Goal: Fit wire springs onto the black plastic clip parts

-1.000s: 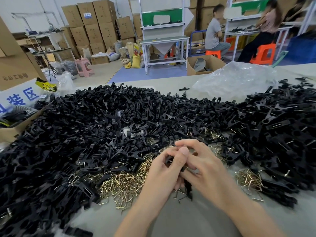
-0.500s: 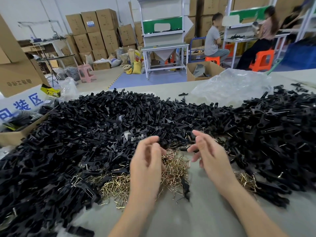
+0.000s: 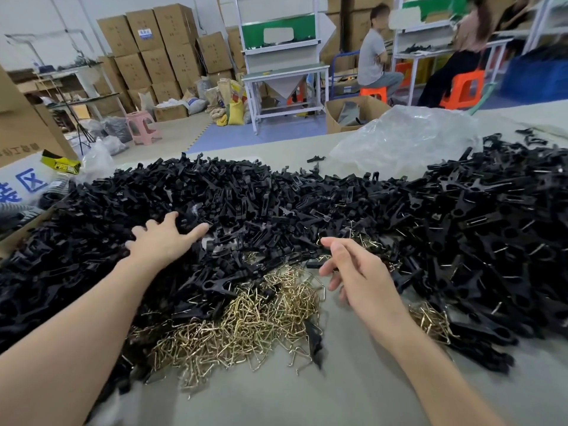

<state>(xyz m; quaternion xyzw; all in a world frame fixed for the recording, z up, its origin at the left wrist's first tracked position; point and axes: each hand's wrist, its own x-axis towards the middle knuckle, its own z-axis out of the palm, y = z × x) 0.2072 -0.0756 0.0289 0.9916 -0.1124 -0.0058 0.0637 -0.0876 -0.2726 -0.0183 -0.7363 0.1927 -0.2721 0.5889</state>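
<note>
A worker's bare hands hover over a grey worktop [image 3: 307, 395] heaped with black plastic clip parts [image 3: 276, 204]. The parts are matte, forked and flat, tangled in a broad mound that runs from the left edge to the right edge of the worktop. Some at the right already show a glint of wire. In front of the mound, nearest the worker, lies a loose heap of wire springs [image 3: 246, 321]. They are thin, brass-coloured and bent into angular loops, and a few black parts lie on top of them. A smaller clump of springs [image 3: 430, 321] sits just beside the right forearm, against the mound's edge.

The left hand [image 3: 163, 241] is stretched out with fingers spread, its fingertips resting on the black parts at the left of the mound. The right hand [image 3: 359, 272] hangs above the far edge of the spring heap with its fingers loosely curled and nothing visible in its grasp.

A crumpled clear plastic bag [image 3: 405, 139] lies behind the mound. Beyond the worktop are stacked cardboard boxes [image 3: 159, 41] and two people seated on orange stools [image 3: 461, 87] at white benches.
</note>
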